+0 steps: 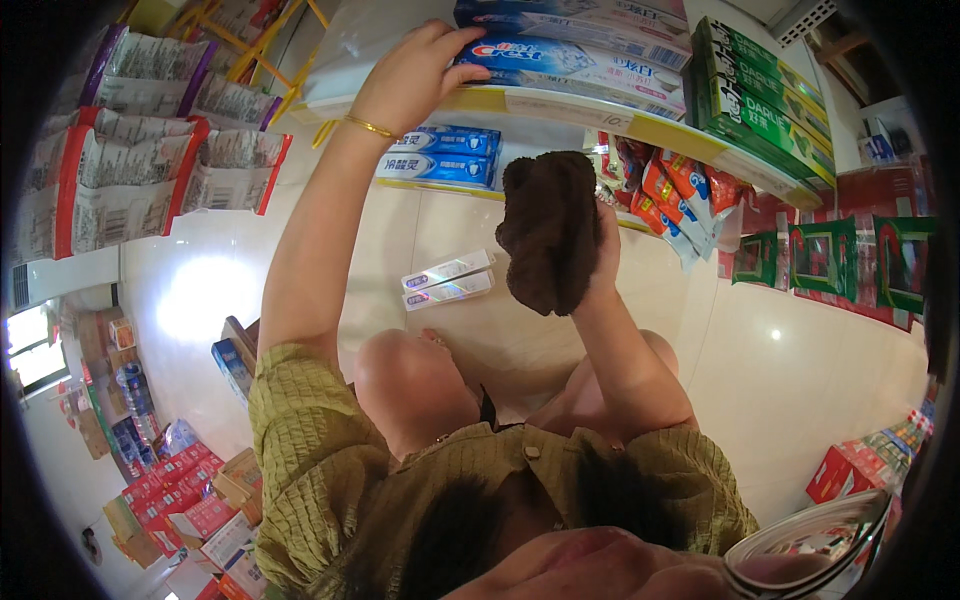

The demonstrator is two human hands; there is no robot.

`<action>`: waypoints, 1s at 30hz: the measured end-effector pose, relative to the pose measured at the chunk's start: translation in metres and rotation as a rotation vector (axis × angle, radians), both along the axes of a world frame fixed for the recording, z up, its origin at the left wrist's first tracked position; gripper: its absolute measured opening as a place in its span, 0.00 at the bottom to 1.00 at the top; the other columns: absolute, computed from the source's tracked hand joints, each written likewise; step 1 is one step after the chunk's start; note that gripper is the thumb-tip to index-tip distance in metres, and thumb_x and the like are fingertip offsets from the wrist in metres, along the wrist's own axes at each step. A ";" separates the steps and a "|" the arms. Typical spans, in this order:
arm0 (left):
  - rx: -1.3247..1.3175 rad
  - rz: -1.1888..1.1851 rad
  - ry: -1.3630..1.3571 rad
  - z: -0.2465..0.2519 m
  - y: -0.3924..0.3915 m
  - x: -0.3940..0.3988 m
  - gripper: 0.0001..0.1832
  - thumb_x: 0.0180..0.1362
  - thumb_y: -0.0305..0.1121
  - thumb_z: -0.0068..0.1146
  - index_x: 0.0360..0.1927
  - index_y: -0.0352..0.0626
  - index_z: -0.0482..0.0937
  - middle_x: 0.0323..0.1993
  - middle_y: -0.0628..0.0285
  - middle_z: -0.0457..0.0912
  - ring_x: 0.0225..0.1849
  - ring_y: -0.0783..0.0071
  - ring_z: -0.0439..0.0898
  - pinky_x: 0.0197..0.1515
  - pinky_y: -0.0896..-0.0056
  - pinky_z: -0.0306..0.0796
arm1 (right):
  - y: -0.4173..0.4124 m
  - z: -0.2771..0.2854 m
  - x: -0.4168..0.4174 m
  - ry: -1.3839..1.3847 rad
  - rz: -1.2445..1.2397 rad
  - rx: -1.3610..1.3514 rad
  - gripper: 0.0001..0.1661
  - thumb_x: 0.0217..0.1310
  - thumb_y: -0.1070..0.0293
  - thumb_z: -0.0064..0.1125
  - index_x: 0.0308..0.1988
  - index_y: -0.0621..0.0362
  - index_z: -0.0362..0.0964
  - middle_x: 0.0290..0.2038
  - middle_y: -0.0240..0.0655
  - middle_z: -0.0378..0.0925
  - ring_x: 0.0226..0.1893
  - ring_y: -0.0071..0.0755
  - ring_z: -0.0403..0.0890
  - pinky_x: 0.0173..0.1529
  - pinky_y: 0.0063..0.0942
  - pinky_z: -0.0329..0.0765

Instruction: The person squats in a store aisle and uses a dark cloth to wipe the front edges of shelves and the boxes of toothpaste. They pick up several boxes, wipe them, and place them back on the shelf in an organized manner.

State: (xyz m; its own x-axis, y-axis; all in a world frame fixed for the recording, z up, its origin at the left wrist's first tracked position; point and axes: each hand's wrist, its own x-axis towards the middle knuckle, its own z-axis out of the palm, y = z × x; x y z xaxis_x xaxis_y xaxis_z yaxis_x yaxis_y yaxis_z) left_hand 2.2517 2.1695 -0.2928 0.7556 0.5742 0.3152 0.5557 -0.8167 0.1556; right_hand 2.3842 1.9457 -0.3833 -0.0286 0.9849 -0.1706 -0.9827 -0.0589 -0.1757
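My left hand (427, 71) is on the upper shelf (330, 75), thumb and fingers pinching the left end of a blue-and-white Crest toothpaste box (555, 60). More Crest boxes (570, 15) lie behind it in a stack. A dark brown plush cloth (551, 232) is bunched in my right hand (609, 251), in front of the shelf; it hides most of the fingers. Two slim white toothpaste boxes (448, 280) lie side by side on the tiled floor (375, 247), in front of my knees.
Green Darlie toothpaste boxes (765, 97) stand right of the Crest stack. Beneath are blue toothpaste boxes (442, 157) and orange-and-white packets (675, 195). Red-edged bags (127, 180) hang at left, green packs (821, 255) at right. Red cartons (172, 487) sit behind me at lower left.
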 end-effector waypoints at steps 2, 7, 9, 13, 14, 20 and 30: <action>-0.012 -0.002 -0.071 0.001 -0.002 -0.003 0.26 0.54 0.51 0.59 0.53 0.49 0.74 0.48 0.53 0.74 0.48 0.56 0.75 0.50 0.65 0.70 | 0.000 0.002 0.000 -0.004 -0.007 -0.028 0.31 0.65 0.49 0.33 0.58 0.58 0.61 0.50 0.41 0.72 0.47 0.41 0.74 0.53 0.37 0.72; -0.302 -0.053 -0.164 -0.008 -0.006 -0.007 0.29 0.52 0.48 0.63 0.54 0.46 0.72 0.51 0.51 0.70 0.50 0.58 0.74 0.53 0.66 0.70 | 0.002 0.002 -0.001 -0.104 -0.068 -0.128 0.31 0.64 0.49 0.33 0.56 0.58 0.63 0.47 0.41 0.73 0.44 0.40 0.75 0.50 0.36 0.73; -0.365 -0.012 -0.213 -0.014 -0.004 -0.006 0.30 0.51 0.46 0.65 0.54 0.42 0.71 0.52 0.51 0.69 0.51 0.60 0.74 0.55 0.68 0.69 | 0.003 0.001 -0.002 -0.095 -0.050 -0.081 0.30 0.64 0.49 0.34 0.55 0.58 0.63 0.46 0.41 0.73 0.43 0.40 0.75 0.49 0.35 0.73; -0.441 -0.073 -0.296 -0.019 0.007 -0.008 0.33 0.49 0.44 0.67 0.56 0.40 0.69 0.52 0.53 0.69 0.52 0.62 0.73 0.57 0.69 0.67 | 0.002 0.001 -0.005 -0.143 -0.053 -0.102 0.29 0.63 0.50 0.35 0.54 0.59 0.65 0.45 0.40 0.74 0.42 0.39 0.75 0.48 0.34 0.73; -0.449 -0.075 -0.294 -0.018 0.009 -0.008 0.34 0.49 0.44 0.67 0.56 0.40 0.68 0.52 0.53 0.69 0.52 0.62 0.72 0.57 0.69 0.67 | 0.002 0.002 -0.006 -0.133 -0.045 -0.119 0.29 0.63 0.50 0.35 0.54 0.59 0.65 0.45 0.40 0.74 0.42 0.38 0.75 0.48 0.34 0.73; -0.442 -0.142 -0.361 0.005 0.005 -0.007 0.40 0.45 0.44 0.70 0.60 0.41 0.65 0.53 0.53 0.69 0.53 0.63 0.73 0.58 0.66 0.67 | 0.001 0.008 -0.004 -0.085 -0.032 -0.039 0.29 0.64 0.52 0.35 0.56 0.59 0.64 0.47 0.39 0.73 0.44 0.37 0.75 0.50 0.34 0.73; -0.477 -0.168 -0.978 0.062 -0.101 -0.082 0.48 0.37 0.41 0.76 0.61 0.38 0.62 0.52 0.52 0.71 0.53 0.62 0.74 0.59 0.61 0.67 | -0.024 0.013 0.003 -0.421 -0.300 0.154 0.28 0.64 0.53 0.39 0.56 0.61 0.63 0.53 0.43 0.68 0.54 0.44 0.68 0.60 0.37 0.64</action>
State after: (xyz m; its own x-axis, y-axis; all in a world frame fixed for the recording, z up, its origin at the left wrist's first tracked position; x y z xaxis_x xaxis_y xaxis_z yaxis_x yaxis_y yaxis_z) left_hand 2.1695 2.0689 -0.2308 0.3804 0.7092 0.5936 -0.0922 -0.6096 0.7874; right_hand 2.3874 1.9214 -0.3702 0.2972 0.9540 0.0406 -0.7953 0.2708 -0.5424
